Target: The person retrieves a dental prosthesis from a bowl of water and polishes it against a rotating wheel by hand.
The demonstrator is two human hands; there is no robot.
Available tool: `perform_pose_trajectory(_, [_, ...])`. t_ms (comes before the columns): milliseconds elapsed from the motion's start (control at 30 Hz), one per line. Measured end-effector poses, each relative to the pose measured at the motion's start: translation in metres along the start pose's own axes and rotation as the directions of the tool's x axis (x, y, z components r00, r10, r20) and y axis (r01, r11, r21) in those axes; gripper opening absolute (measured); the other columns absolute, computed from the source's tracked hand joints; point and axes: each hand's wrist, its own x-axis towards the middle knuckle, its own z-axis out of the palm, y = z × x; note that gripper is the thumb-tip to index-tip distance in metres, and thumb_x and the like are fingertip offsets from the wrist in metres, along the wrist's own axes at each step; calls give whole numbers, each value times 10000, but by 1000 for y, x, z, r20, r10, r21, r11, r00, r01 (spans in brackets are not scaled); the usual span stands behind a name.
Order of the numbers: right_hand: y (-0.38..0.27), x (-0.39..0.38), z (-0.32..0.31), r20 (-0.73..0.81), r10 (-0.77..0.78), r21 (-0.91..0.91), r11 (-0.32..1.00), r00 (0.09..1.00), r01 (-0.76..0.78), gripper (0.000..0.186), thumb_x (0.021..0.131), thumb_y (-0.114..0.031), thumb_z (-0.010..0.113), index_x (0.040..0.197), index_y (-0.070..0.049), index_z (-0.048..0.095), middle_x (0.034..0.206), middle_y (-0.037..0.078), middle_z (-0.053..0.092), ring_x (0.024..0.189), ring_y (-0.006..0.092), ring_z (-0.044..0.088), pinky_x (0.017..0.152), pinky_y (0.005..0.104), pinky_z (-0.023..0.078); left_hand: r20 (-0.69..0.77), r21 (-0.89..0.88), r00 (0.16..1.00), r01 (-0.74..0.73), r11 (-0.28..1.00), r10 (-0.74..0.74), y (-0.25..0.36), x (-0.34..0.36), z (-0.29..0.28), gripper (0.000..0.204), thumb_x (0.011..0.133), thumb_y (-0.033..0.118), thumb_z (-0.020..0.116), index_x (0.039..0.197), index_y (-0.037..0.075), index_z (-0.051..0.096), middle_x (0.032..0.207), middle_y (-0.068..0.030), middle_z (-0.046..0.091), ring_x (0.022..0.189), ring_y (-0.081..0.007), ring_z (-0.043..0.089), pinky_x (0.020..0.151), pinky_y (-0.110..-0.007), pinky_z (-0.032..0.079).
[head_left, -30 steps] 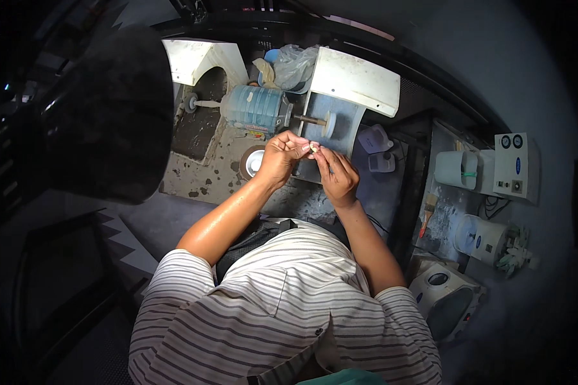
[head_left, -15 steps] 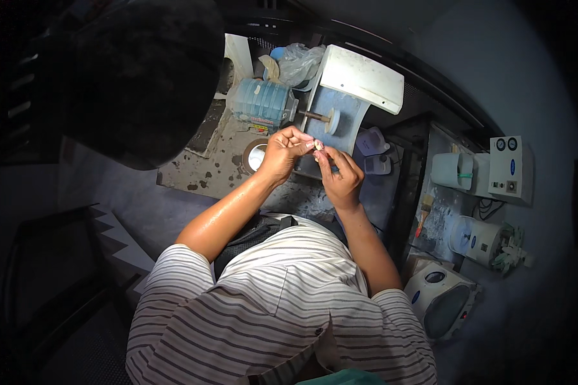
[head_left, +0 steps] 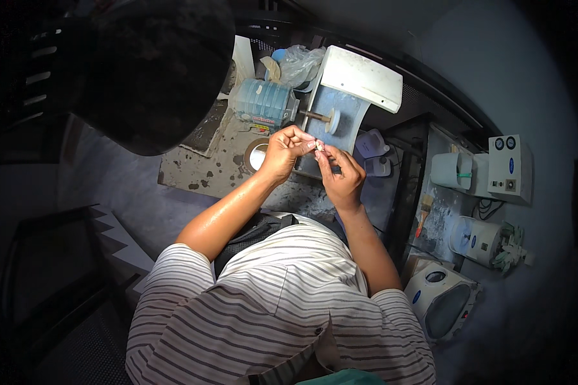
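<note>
A small pink-and-cream piece, rather like a bit of a denture, is pinched between the fingertips of both hands. My left hand grips it from the left with thumb and forefinger, the other fingers curled. From the right, my right hand holds it between thumb and fingertips. The fingers cover much of it, so its exact shape is hard to tell. Just beyond the hands, a pale round polishing wheel sits on a metal shaft, apart from the piece.
A clear blue plastic bottle lies behind my left hand, near a tape roll. A white hood stands over the wheel. On the right are a gauge box, a brush and machines. A large dark shape blocks the upper left.
The piece has been turned slightly between my fingertips, with more pink showing. Both hands stay nearly in place. The dark shape at upper left has shifted a little up and right.
</note>
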Motion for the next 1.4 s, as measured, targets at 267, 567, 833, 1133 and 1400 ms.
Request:
perform_pose_trajectory(267, [20,-10,1,51,105,-13,994,993,-105,144,775,-88,648,854,29,617,768,143,632,653,271,626,567,315,484,-1,59,1000,-14,998,14,-2,1,4,50,808,-43,585,833,-5,563,823,-129,648,763,-141,618,696,-238,499])
perform_pose_trajectory(567, [93,-22,13,140,249,-11,968,958,-250,104,805,-59,588,821,38,620,695,155,623,618,264,623,546,322,479,-9,727,994,81,682,-109,-59,31,-19,124,836,68,598,865,-44,642,811,-69,657,708,-67,553,655,-215,444])
perform_pose_trajectory(833, [184,-6,37,256,589,63,781,766,-622,120,811,-63,592,738,29,618,594,80,605,515,128,577,490,280,474,-280,340,923,353,872,-265,-127,79,-22,100,803,30,610,824,-62,644,783,-96,657,659,-140,609,624,-257,495])
perform_pose_trajectory(1133, [198,14,46,431,600,-4,748,674,-663,119,803,-56,591,742,31,642,598,78,614,509,125,575,480,270,467,-396,212,896,302,929,-201,-134,80,-30,113,817,25,586,823,-83,619,798,-142,653,696,-183,630,655,-285,520])
perform_pose_trajectory(1400, [213,13,48,492,564,56,740,664,-670,131,801,-33,572,724,53,634,586,86,603,498,117,555,462,252,446,-425,135,870,332,934,-247,-140,85,-32,96,824,9,566,808,-76,607,782,-146,645,679,-197,629,643,-286,528])
